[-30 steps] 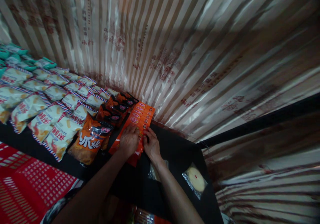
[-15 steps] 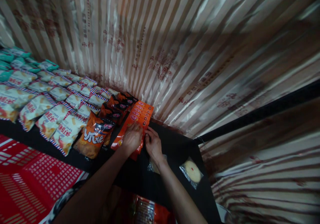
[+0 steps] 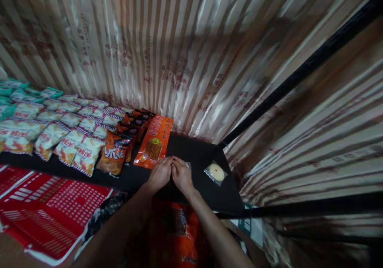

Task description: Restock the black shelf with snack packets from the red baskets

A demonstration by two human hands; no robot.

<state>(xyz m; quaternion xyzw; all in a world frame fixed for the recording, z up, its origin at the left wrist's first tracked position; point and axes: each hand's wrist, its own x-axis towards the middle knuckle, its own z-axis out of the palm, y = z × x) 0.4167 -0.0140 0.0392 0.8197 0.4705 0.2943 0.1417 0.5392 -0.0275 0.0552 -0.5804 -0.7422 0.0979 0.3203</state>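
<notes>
My left hand (image 3: pixel 160 175) and my right hand (image 3: pixel 181 175) are close together over the near part of the black table (image 3: pixel 200 150), fingertips meeting. Both have curled fingers, and whatever they pinch, if anything, is hidden. Just beyond them lies an overlapping row of flat orange snack packs (image 3: pixel 154 150), the front one showing brown sticks through a window. A bit of clear wrapper (image 3: pixel 188 165) shows beside my right hand, mostly covered by it. Below my forearms, under the table edge, is a large orange-red package (image 3: pixel 182 236).
Orange-and-black snack bags (image 3: pixel 112 156) and rows of white snack bags (image 3: pixel 85 154) fill the left side; green bags (image 3: pixel 18 84) sit farther off. A wrapped round pale cake (image 3: pixel 216 172) lies right. A red basket (image 3: pixel 68 204) stands lower left. Black poles (image 3: pixel 299 74) and striped sheeting (image 3: pixel 143 40) border the table.
My hands have come off the orange packs toward me and drawn together. The front pack's window is uncovered. The view has shifted, showing more of the basket and the package below.
</notes>
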